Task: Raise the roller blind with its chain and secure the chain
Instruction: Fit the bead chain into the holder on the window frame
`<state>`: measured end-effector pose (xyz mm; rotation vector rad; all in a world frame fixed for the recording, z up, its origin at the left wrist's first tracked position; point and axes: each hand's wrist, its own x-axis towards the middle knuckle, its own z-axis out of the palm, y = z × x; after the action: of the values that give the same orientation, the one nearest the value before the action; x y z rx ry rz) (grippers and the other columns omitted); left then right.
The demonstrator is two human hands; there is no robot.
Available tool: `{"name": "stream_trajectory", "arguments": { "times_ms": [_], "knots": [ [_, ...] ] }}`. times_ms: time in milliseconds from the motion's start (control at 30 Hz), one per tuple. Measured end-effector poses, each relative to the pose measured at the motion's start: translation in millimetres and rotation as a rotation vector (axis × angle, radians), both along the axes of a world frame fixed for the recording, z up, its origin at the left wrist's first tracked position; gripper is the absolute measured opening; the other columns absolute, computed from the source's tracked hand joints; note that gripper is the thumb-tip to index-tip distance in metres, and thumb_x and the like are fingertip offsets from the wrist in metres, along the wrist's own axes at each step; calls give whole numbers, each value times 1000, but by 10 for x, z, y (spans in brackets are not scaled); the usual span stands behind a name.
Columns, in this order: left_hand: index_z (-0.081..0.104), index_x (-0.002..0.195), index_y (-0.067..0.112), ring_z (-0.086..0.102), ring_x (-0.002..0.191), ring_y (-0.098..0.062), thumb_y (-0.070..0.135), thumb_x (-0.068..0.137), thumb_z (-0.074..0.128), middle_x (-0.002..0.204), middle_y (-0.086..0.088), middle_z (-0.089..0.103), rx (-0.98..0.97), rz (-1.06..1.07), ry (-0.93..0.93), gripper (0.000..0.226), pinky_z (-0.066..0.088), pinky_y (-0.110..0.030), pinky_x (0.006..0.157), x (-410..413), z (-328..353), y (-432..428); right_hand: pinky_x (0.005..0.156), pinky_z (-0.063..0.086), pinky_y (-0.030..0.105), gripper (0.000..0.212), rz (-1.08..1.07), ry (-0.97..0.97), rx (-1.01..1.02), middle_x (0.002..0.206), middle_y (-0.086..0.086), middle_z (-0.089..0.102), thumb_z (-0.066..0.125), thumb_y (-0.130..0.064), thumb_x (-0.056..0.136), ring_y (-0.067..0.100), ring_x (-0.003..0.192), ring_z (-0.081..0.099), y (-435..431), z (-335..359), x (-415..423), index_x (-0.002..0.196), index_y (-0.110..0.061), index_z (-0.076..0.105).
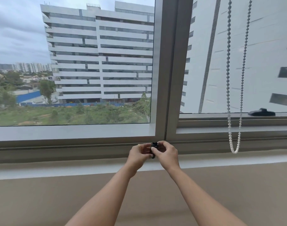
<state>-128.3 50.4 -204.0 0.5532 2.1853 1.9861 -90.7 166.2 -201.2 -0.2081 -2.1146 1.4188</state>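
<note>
A white beaded chain [228, 79] hangs as a loop in front of the right window pane, and its bottom bend reaches just below the lower frame. No blind fabric shows in the view. Both hands meet at the foot of the centre mullion [170, 70]. My left hand [138, 154] and my right hand [166, 152] pinch a small black fitting [154, 146] between their fingertips. The fitting sits at the lower window frame, well left of the chain loop. Neither hand touches the chain.
A black window handle [261, 112] lies on the right pane's lower frame, right of the chain. A beige sill [58, 193] stretches below the window frame [74, 132]. Buildings and greenery lie outside the glass.
</note>
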Motion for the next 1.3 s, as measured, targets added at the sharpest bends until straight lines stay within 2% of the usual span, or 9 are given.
{"name": "stream_trajectory", "arguments": {
  "times_ms": [100, 400, 533, 633, 767, 967, 1067, 1200, 1300],
  "knots": [
    [67, 105, 8, 65, 83, -20, -8, 75, 62, 97, -16, 72, 20, -23, 27, 34, 52, -31, 87, 81, 51, 156, 56, 37, -3, 10, -28, 42, 8, 70, -6, 63, 71, -14, 74, -4, 66, 57, 87, 36, 100, 81, -15, 64],
    [70, 94, 7, 64, 68, -17, -1, 79, 64, 82, -13, 70, 36, -85, 101, 18, 55, -27, 75, 325, 126, 588, 66, 50, 9, 12, -26, 79, -98, 83, 1, 71, 72, -20, 77, 12, 80, 66, 481, 86, 461, 88, -16, 68],
    [68, 98, 6, 65, 67, -14, 2, 76, 69, 80, -3, 70, 67, -13, 62, 22, 52, -27, 80, 355, 141, 632, 79, 54, 33, 11, -85, 129, -260, 79, 4, 68, 58, -20, 88, 22, 83, 64, 554, 163, 551, 83, -14, 67],
    [66, 101, 3, 63, 78, -17, 0, 75, 70, 88, -7, 69, 86, 51, 62, 26, 51, -28, 84, 356, 182, 609, 57, 52, 20, 23, -122, 239, -353, 69, 0, 62, 49, -16, 93, 16, 68, 59, 552, 297, 603, 75, -16, 63],
    [65, 101, 0, 62, 80, -23, -5, 76, 67, 88, -11, 67, 138, 57, 50, 26, 54, -30, 77, 376, 244, 557, 44, 47, 16, 17, -104, 250, -301, 67, -1, 61, 62, -28, 85, 3, 51, 57, 440, 514, 601, 72, -17, 59],
    [64, 106, -1, 63, 82, -23, -5, 77, 66, 94, -15, 69, 140, 35, 65, 30, 52, -33, 84, 446, 282, 520, 47, 49, 20, 21, -108, 51, -372, 73, 2, 63, 73, -24, 77, 14, 60, 62, 315, 703, 483, 83, -7, 61],
    [64, 106, 1, 63, 80, -23, -5, 76, 67, 92, -13, 68, 139, 30, 68, 30, 52, -28, 80, 463, 296, 506, 42, 46, 12, 8, -94, 83, -417, 67, 2, 62, 68, -7, 79, 10, 53, 58, 348, 739, 464, 81, -7, 61],
    [64, 104, 1, 63, 80, -23, -5, 76, 67, 91, -12, 67, 133, 27, 64, 28, 52, -11, 66, 478, 315, 493, 45, 45, 14, 12, -101, 122, -344, 69, 3, 62, 66, -5, 80, 9, 54, 57, 397, 739, 477, 74, -14, 60],
    [64, 105, 0, 62, 81, -24, -5, 76, 67, 91, -13, 67, 137, 27, 56, 29, 53, -21, 75, 482, 326, 481, 53, 48, 15, 22, -23, 206, -201, 75, -2, 65, 57, -3, 84, 8, 63, 59, 405, 732, 512, 74, -22, 62]
  ]
}}
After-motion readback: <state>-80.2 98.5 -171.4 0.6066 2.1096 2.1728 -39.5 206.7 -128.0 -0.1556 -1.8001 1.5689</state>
